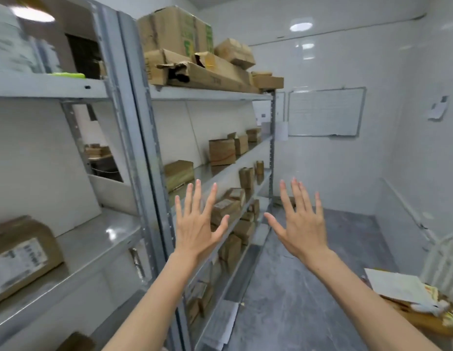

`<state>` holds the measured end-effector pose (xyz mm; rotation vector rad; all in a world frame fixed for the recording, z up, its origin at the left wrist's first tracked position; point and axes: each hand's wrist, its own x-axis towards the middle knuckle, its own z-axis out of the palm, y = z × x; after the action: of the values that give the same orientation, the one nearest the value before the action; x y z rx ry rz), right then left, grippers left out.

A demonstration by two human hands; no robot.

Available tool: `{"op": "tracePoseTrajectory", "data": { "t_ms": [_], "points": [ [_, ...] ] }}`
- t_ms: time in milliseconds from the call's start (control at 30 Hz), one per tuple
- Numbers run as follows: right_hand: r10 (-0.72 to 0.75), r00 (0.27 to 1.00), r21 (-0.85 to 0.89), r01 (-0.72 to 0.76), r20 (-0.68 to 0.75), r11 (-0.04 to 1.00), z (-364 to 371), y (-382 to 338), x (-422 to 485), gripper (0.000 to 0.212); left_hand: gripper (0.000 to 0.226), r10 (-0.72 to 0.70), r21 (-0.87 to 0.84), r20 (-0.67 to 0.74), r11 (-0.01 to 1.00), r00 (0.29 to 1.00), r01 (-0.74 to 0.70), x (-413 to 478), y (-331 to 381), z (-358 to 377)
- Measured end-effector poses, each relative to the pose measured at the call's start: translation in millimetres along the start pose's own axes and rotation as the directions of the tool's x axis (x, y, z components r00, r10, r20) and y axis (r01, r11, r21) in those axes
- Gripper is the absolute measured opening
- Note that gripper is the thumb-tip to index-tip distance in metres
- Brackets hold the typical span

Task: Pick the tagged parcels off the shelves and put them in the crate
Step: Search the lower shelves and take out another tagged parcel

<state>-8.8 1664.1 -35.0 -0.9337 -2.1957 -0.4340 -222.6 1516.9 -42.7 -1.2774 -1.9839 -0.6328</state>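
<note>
Both forearms rise from the bottom edge, left hand and right hand spread flat, holding nothing. Labelled parcels lie on the centre-frame shelves just beyond the left hand, which is nearer. Each shelf edge recedes toward centre; open floor lies right. No crate plainly shows.
</note>
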Motion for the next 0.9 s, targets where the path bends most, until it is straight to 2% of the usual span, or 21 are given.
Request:
{"op": "tracePoseTrajectory", "data": {
  "t_ms": [167,300,400,600,900],
  "points": [
    [-0.185,0.982,0.181,0.186,-0.021,0.966,13.4,-64.4,23.3,0.083,0.08,-0.159,0.193,-0.029,0.968,0.987,0.162,-38.4,-43.5,-55.8],
    [-0.317,0.947,0.325,0.315,-0.049,0.892,7.2,-108.8,17.1,0.085,0.081,-0.32,0.306,-0.058,0.896,0.946,0.322,-81.5,-56.3,-110.4],
    [-0.427,0.901,0.425,0.417,-0.077,0.803,-4.1,-144.0,-2.1,0.084,0.081,-0.404,0.395,-0.108,0.821,0.908,0.412,-117.3,-52.7,-151.5],
    [-0.555,0.814,0.59,0.535,-0.169,0.605,-49.3,-227.1,-44.1,0.084,0.08,-0.516,0.551,-0.205,0.641,0.831,0.534,-194.4,-45.1,-238.9],
    [-0.668,0.676,0.679,0.65,-0.31,0.342,-131.2,-333.7,-125.9,0.083,0.08,-0.634,0.675,-0.349,0.341,0.69,0.654,-316.5,-37.8,-368.2]
  ]
}}
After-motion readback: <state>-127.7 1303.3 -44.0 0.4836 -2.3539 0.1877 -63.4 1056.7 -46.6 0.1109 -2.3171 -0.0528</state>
